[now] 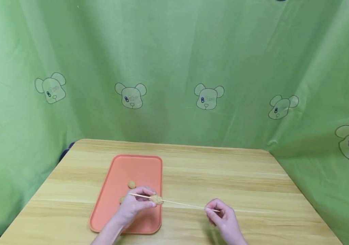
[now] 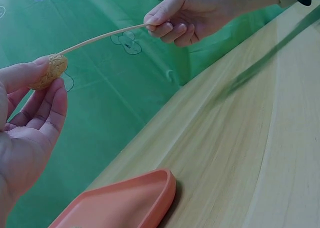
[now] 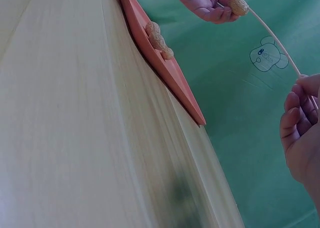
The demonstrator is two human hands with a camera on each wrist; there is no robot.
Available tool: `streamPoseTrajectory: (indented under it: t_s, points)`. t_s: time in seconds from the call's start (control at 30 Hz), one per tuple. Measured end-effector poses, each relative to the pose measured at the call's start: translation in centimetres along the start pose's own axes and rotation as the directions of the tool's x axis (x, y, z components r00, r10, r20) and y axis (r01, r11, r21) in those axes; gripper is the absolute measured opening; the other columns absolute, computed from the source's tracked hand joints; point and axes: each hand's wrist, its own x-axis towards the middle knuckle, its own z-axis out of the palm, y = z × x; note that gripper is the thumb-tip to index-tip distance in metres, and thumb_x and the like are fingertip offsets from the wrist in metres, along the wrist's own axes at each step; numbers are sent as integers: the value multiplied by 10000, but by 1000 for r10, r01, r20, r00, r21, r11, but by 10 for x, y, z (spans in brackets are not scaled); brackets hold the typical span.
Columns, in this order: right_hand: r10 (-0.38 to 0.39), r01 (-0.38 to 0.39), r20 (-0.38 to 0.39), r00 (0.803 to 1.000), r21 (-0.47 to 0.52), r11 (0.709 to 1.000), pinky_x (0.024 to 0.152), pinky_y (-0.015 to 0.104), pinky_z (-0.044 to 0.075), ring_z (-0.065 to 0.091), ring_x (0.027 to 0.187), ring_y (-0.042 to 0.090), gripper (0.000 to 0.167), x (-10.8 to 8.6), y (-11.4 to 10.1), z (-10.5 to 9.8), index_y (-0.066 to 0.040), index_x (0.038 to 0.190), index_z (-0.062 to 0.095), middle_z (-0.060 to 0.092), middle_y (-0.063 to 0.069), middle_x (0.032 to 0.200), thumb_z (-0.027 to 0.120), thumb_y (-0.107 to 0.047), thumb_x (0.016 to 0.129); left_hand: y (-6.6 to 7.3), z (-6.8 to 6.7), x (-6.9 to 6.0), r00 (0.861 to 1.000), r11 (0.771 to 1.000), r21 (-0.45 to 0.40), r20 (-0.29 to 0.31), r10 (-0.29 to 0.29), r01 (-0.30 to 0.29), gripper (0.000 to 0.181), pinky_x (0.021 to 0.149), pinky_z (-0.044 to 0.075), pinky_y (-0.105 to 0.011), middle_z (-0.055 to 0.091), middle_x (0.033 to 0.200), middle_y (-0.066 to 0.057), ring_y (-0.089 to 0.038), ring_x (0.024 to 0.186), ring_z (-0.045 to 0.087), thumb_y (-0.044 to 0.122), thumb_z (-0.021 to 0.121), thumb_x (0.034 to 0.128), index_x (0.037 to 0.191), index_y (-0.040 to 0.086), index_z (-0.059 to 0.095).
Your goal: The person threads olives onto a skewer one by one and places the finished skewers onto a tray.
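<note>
My left hand (image 1: 134, 206) pinches a brown, rough-skinned ball of food, like a meatball (image 1: 156, 199), between thumb and fingers above the tray's right edge. A thin wooden skewer (image 1: 183, 205) runs through the ball, one end poking out leftward over the left hand. Farther right, over the table, my right hand (image 1: 224, 221) grips the skewer near its other end. Between the hands the stick bows slightly in the left wrist view, where the ball (image 2: 52, 72) appears close up. Other meatballs (image 3: 156, 40) lie on the pink tray (image 1: 137, 166), partly hidden by the left hand in the head view.
The tray lies lengthwise on the left half of a light wooden table (image 1: 238, 177). Bare tabletop extends to the right of it. A green curtain (image 1: 174, 54) with printed bear heads hangs behind and along both sides.
</note>
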Motion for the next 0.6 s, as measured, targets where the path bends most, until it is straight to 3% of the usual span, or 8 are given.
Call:
streamPoseTrajectory:
  t_s: [0.27, 0.4, 0.6]
  points:
    - [7, -7, 11, 1000, 11, 1000, 352, 257, 369, 442, 505, 29, 132, 1, 3, 3, 7, 798, 551, 496, -26, 658, 539, 131, 841, -2, 1, -1, 1000, 999, 32, -28, -8, 9, 314, 779, 534, -243, 635, 980, -9, -105, 852, 634, -112, 640, 739, 954, 115, 671]
    - [-36, 34, 37, 999, 47, 998, 342, 262, 342, 443, 499, 39, 163, 1, 11, 2, -2, 815, 555, 500, -25, 653, 510, 152, 843, -4, 3, -3, 999, 999, 44, -48, 0, 2, 267, 771, 540, -259, 622, 979, -29, -127, 848, 637, -81, 669, 746, 948, 92, 672]
    - [-31, 29, 47, 998, 46, 999, 327, 295, 321, 419, 481, 52, 119, 2, 8, 7, 45, 805, 508, 456, 53, 603, 498, 155, 849, -5, 6, -3, 997, 999, 49, -74, 4, 0, 231, 757, 544, -264, 626, 968, -41, -143, 832, 639, -29, 711, 742, 933, 96, 678]
